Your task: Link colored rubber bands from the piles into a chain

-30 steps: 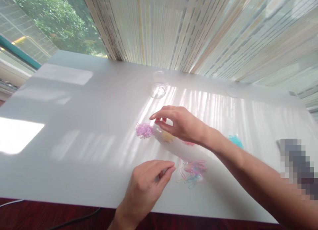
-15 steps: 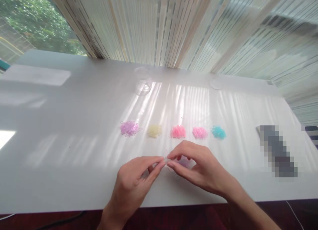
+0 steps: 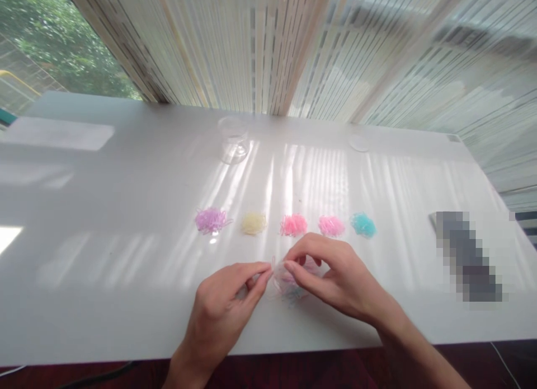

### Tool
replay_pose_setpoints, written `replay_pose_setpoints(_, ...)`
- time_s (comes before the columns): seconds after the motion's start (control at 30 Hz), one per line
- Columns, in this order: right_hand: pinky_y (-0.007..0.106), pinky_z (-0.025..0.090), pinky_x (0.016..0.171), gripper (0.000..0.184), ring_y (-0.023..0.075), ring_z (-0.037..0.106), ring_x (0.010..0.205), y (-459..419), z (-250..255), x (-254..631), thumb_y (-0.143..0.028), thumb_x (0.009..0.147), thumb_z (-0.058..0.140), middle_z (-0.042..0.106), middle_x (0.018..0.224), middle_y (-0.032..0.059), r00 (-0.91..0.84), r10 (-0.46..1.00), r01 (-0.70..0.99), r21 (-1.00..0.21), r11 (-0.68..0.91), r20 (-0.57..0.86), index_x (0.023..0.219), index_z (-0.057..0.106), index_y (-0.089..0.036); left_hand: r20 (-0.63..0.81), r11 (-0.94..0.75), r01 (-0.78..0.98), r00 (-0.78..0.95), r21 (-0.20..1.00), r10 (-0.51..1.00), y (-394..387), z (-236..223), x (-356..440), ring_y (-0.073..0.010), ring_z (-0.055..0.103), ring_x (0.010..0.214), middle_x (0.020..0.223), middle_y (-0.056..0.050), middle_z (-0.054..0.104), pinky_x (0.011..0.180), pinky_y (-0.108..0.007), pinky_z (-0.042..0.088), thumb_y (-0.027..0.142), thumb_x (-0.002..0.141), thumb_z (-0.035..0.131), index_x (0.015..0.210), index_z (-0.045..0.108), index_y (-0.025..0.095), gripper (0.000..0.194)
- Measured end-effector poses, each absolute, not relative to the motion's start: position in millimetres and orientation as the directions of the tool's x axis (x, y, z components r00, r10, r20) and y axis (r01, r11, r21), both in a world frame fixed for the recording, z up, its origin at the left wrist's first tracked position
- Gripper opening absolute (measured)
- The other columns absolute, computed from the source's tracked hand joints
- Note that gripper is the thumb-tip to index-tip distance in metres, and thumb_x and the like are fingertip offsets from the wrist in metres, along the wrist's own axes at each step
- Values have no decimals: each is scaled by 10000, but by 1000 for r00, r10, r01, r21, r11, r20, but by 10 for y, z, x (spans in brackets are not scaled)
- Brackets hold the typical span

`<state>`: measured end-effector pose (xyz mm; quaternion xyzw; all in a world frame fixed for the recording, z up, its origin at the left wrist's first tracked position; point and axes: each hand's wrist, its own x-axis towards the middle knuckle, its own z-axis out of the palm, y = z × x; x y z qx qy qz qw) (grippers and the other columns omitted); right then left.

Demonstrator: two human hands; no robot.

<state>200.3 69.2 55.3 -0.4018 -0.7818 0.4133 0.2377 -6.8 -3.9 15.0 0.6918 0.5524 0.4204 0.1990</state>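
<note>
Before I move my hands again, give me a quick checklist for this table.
1. Piles of small purple, pale yellow, coral, pink and turquoise loops separate: ok.
2. Loose mixed-colour pile fully visible: not ok, the right hand covers part.
3. Left hand pinched, thumb against finger: ok.
4. Loop secured in that pinch: cannot tell, too fine to see.
5. Clear cylindrical jar away from both hands: ok, it stands beyond the row.

Both hands (image 3: 268,291) pinch their fingertips above a mixed band pile (image 3: 296,285).
</note>
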Motion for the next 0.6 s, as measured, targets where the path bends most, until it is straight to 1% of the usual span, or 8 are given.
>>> replay_pose_setpoints(0.1, 231, 479, 625, 91, 118, 626, 724, 746, 560, 1955, -165, 932, 662, 706, 795, -24, -468, 878, 493, -795, 353, 99, 870, 698, -222, 353, -264, 614, -25, 743, 935, -31, 123, -82, -66, 653, 581, 824, 57, 782, 632, -171, 550, 194, 962, 696, 988, 742, 227, 62)
replay_pose_setpoints(0.2, 239, 482, 624, 71, 126, 642, 736, 804, 510, 1865, -158, 926, 676, 733, 836, -12, -374, 904, 547, -738, 394, 206, 906, 706, -220, 345, -242, 622, -48, 744, 937, -30, 94, -81, -66, 636, 553, 791, 60, 772, 598, -173, 540, 204, 959, 697, 971, 745, 230, 55)
replay_pose_setpoints(0.3, 260, 503, 657, 61, 143, 649, 744, 864, 406, 1753, -161, 946, 663, 724, 830, 11, -359, 875, 602, -636, 482, 324, 933, 706, -203, 351, -251, 626, -40, 738, 935, -29, 79, -77, -77, 643, 562, 796, 49, 776, 608, -183, 550, 196, 956, 697, 975, 741, 227, 57)
replay_pose_setpoints(0.37, 276, 506, 664, 90, 160, 644, 750, 898, 336, 1684, -180, 979, 624, 704, 811, 29, -382, 847, 639, -557, 531, 369, 943, 706, -189, 356, -257, 626, -34, 736, 934, -29, 77, -77, -86, 647, 565, 794, 40, 777, 620, -194, 560, 190, 957, 694, 981, 740, 223, 62)
replay_pose_setpoints(0.47, 300, 493, 661, 169, 180, 617, 743, 927, 264, 1603, -183, 1013, 556, 685, 794, 53, -447, 817, 673, -465, 575, 364, 941, 708, -169, 353, -261, 624, -24, 737, 935, -36, 76, -82, -96, 655, 576, 804, 28, 781, 638, -210, 569, 176, 956, 691, 996, 738, 217, 74)
replay_pose_setpoints(0.6, 312, 442, 624, 248, 186, 546, 695, 926, 229, 1542, -152, 1023, 501, 657, 740, 54, -510, 794, 700, -376, 607, 331, 890, 709, -171, 363, -277, 614, -15, 739, 932, -53, 60, -95, -97, 672, 598, 828, 22, 788, 651, -212, 566, 169, 954, 695, 1001, 738, 211, 76)
